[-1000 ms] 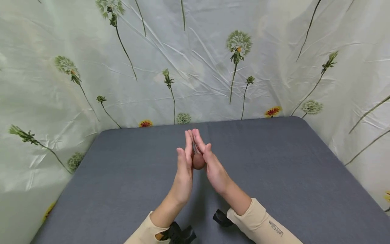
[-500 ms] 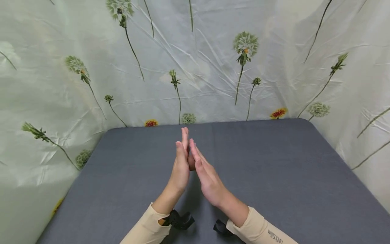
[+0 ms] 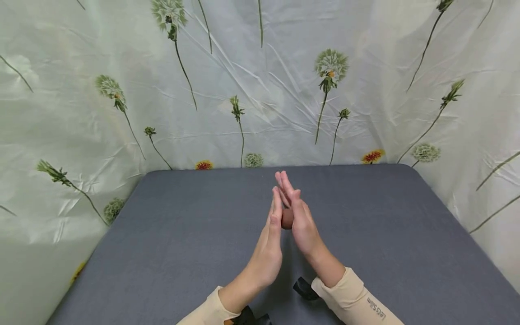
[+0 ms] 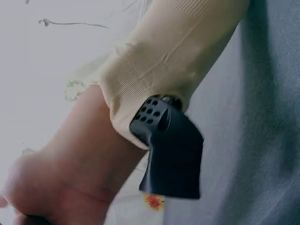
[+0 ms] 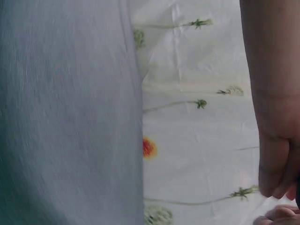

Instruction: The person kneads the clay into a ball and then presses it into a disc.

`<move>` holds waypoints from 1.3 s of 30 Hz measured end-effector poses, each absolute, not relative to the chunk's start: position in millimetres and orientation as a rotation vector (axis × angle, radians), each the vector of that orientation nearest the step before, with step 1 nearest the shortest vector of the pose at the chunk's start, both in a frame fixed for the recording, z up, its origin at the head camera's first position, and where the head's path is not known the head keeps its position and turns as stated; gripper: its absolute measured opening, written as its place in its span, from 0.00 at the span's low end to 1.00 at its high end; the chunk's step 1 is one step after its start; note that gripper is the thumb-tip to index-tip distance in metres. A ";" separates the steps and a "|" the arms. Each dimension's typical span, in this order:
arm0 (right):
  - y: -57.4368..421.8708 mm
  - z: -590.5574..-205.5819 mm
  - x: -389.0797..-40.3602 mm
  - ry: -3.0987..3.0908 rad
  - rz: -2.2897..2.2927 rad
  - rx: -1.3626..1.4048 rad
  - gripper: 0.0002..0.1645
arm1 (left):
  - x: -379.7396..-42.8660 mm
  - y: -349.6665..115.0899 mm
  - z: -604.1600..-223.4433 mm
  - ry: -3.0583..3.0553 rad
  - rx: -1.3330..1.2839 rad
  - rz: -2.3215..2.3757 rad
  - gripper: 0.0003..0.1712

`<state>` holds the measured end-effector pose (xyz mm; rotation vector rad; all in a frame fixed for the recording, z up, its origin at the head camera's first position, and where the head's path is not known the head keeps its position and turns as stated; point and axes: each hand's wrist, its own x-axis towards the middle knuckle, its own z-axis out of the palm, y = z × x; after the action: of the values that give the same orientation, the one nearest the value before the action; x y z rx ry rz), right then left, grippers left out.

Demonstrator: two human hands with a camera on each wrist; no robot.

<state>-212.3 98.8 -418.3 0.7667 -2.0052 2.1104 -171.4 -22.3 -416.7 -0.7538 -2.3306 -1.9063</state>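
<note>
A small brown ball [image 3: 287, 219] of smooth, clay-like material sits between the two palms, above the table. My left hand [image 3: 266, 248] presses it from the left, with the fingers straight and pointing up and away. From the other side my right hand [image 3: 305, 230] presses against it, also with straight fingers, its fingertips reaching farther than the left ones. Both hands partly hide the ball. The left wrist view shows a bare wrist [image 4: 79, 159] below a beige sleeve; the right wrist view shows part of a hand [image 5: 276, 126] at the right edge. The ball is not visible in either.
A dark grey cloth-covered table [image 3: 183, 234] lies under the hands. Behind it hangs a pale curtain [image 3: 276, 90] printed with dandelions and other flowers. Black wrist devices [image 3: 305, 289] stick out beneath the beige sleeves [image 3: 345, 293].
The left hand slid back, then forward; now its fingertips sit behind the right hand's. Both hands and the ball shifted left, then right. The ball stayed between the palms throughout.
</note>
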 end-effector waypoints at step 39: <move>64.6 -417.9 -174.7 -2.101 1.939 0.967 0.35 | -197.7 -62.3 -391.4 -2.287 -0.526 -1.845 0.37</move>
<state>-174.7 64.6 -417.9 0.9672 -2.1014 1.9393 -197.7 -62.3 -391.4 -0.5264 -2.2870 -1.8452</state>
